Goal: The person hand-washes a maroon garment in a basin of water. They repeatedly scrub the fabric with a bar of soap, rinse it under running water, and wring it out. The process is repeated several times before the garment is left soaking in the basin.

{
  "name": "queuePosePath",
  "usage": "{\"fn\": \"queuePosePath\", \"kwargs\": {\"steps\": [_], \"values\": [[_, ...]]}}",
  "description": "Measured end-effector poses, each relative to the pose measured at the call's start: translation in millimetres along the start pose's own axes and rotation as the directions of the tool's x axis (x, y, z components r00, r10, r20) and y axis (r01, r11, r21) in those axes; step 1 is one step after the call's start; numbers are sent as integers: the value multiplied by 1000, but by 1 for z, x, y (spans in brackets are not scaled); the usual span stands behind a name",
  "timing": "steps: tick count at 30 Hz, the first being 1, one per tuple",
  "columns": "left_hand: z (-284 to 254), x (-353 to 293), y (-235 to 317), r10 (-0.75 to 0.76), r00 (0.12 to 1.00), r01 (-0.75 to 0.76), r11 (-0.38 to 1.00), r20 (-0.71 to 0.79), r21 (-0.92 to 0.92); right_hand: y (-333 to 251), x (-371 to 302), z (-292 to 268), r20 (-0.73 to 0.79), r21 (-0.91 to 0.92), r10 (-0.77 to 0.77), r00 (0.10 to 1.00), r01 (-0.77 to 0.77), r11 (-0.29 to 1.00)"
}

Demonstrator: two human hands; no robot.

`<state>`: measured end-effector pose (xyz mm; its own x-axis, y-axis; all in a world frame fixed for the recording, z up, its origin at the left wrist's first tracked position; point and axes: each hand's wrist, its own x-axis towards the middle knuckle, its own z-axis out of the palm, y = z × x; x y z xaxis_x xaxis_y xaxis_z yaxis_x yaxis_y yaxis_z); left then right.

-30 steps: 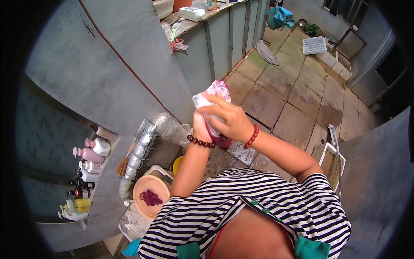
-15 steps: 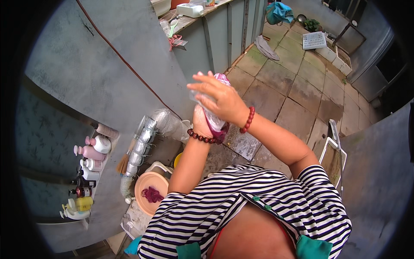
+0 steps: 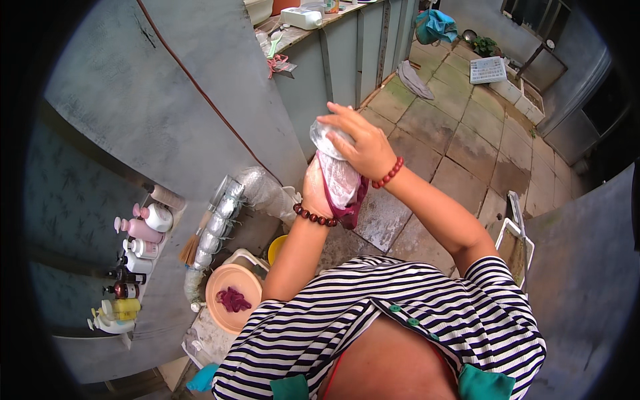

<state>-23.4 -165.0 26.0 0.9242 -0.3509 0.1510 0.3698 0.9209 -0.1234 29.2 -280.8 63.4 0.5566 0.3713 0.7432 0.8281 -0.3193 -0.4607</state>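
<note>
My left hand point(image 3: 313, 177), with a dark beaded bracelet at its wrist, holds a wet maroon cloth point(image 3: 353, 210) spread over its palm; most of its fingers are hidden. A pale, foamy-looking patch covers the cloth's upper side. My right hand point(image 3: 370, 148), with a red beaded bracelet, lies over a whitish, partly see-through rounded piece point(image 3: 323, 139) that looks like a bar of soap. Its fingers curve across this piece, which rests against the top of the cloth. Both hands are raised in front of me.
At the lower left, a peach basin point(image 3: 223, 319) holds more maroon cloth point(image 3: 233, 300). Several pump bottles point(image 3: 143, 230) line a ledge. A foil-wrapped pipe point(image 3: 223, 210) runs beside a brush point(image 3: 190, 250). A counter point(image 3: 297, 39) with a white bottle stands ahead; paving tiles point(image 3: 427, 123) stretch right.
My right hand has slid back to the right across the cloth, uncovering more of the whitish piece and foamy patch. The maroon cloth hangs out further at the left wrist.
</note>
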Motion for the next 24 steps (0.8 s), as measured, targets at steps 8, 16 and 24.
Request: {"fn": "queuePosePath", "kwargs": {"steps": [8, 16, 24], "values": [[-6, -4, 5, -11, 1000, 10, 1000, -18, -13, -16, 10, 7, 56, 18, -35, 998, 34, 999], [-39, -13, 16, 68, 957, -117, 980, 283, 160, -40, -25, 15, 145, 215, -49, 988, 16, 976], [-73, -14, 31, 99, 937, -227, 901, 335, 369, -47, -44, 12, 184, 262, -102, 978, 51, 964]]}}
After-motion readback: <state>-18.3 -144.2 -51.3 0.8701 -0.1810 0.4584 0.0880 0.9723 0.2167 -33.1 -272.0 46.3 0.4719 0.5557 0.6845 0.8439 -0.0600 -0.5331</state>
